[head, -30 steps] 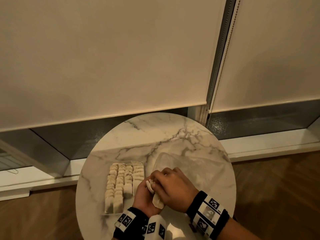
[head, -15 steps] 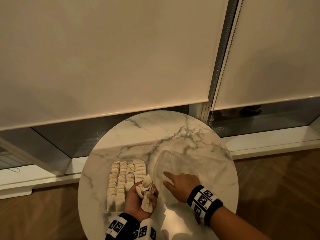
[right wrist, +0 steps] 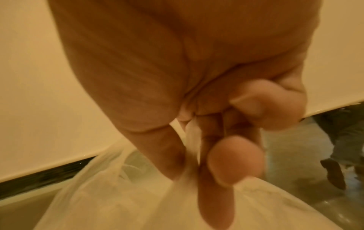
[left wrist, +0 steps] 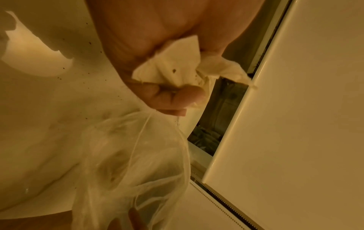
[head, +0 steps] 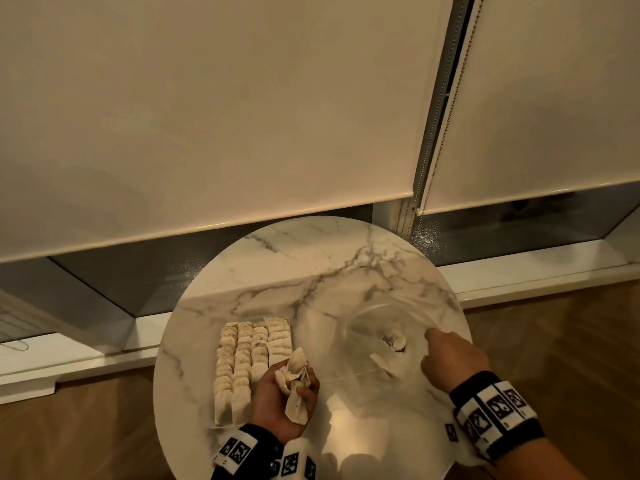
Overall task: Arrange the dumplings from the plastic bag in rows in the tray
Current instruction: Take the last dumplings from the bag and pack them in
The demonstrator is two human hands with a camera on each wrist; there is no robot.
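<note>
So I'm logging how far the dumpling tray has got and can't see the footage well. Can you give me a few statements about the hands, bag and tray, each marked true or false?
1. The left hand holds dumplings. True.
2. The tray has no dumplings in it. False: rows of dumplings fill most of it.
3. The right hand is at the plastic bag, on the right side of the table. True.
4. The plastic bag is empty. False: a few pieces show through it.
5. The tray sits to the right of the bag. False: it sits to its left.
</note>
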